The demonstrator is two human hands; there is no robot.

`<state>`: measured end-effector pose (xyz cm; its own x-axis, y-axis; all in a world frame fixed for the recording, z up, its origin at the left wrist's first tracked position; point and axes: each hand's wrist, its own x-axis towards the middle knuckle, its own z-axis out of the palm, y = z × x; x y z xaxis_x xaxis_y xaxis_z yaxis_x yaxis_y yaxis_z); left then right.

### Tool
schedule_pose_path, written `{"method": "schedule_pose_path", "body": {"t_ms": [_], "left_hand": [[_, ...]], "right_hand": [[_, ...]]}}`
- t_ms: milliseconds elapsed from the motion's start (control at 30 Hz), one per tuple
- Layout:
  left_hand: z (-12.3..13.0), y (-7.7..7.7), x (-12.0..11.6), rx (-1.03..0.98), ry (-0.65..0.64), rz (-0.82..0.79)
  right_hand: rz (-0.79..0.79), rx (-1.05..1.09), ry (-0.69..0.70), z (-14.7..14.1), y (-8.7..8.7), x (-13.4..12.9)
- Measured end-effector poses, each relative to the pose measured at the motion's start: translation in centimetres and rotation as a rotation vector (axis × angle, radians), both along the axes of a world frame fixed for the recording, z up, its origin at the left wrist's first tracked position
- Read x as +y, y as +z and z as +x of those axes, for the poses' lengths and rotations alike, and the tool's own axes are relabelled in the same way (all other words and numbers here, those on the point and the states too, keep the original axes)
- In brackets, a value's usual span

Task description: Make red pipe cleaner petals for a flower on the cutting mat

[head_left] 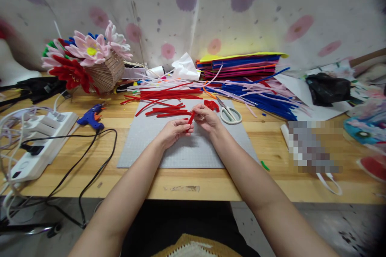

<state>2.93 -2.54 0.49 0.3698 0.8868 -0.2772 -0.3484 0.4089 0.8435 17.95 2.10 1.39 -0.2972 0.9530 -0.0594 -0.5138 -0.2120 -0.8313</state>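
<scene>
Short red fuzzy stem (pixel 191 117), bright and velvety, tilted, upper end leaning right. Pinched between fingertips of left hand (pixel 177 131) and right hand (pixel 205 118). Held above grey mat (pixel 193 156), near its middle. Both ends partly hidden by fingers; exact fold or shape too small to tell.

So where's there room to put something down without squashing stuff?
The mat is bare up front, between the left arm and right arm. The table is bare between the mat's right edge and the blurred thing, beyond the green bit. It's crowded at the back, with red stems, blue stems and flowers, and left, by the power strip.
</scene>
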Motion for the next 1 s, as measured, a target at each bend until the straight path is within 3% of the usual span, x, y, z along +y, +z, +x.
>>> {"method": "schedule_pose_path", "body": {"t_ms": [200, 500, 733, 1000], "left_hand": [[-0.1, 0.1, -0.1, 0.047, 0.015, 0.030], [0.4, 0.8, 0.1, 0.038, 0.118, 0.062], [0.6, 0.6, 0.3, 0.086, 0.229, 0.102], [0.5, 0.4, 0.3, 0.216, 0.252, 0.168]], "right_hand": [[0.024, -0.042, -0.032, -0.4, 0.2, -0.1], [0.196, -0.007, -0.163, -0.8, 0.9, -0.4], [0.173, -0.060, -0.222, -0.6, 0.4, 0.3], [0.206, -0.130, -0.266, -1.1, -0.2, 0.4]]}}
